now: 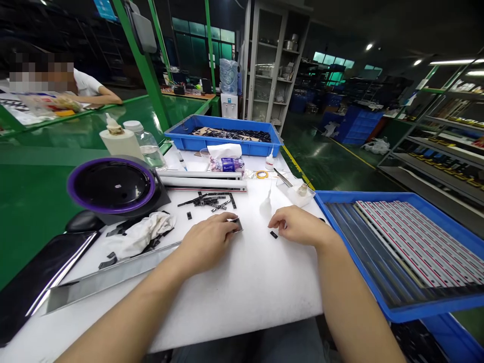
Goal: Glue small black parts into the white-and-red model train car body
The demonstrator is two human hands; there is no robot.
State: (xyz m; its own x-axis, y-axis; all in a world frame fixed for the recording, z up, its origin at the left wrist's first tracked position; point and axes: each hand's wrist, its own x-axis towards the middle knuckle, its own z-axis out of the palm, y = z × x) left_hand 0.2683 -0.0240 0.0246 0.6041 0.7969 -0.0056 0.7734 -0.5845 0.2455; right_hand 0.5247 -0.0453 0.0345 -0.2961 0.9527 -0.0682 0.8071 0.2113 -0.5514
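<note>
My left hand (pixel 209 241) is closed around a long silver metal channel (pixel 113 275), whose near end rests on the white tabletop at the left. The channel's far end sticks out past my fingertips. To the right, my right hand (pixel 297 225) has its fingers curled together, low over the table. A small black rectangular piece (pixel 274 234) lies just below those fingertips; whether they touch it I cannot tell. Whatever is between the fingers is hidden. Beyond this hand stands a white squeeze bottle (pixel 265 204) with a thin nozzle. Several black strips (pixel 212 200) are piled past my left hand.
A blue tray (pixel 321 204) of striped bars flanks the table's right side. At the back is another blue bin (pixel 189 143) of black parts. White-and-silver bars (pixel 200 184), a purple-rimmed round device (pixel 71 189) and a white cloth (pixel 149 232) occupy the left. A co-worker sits far left.
</note>
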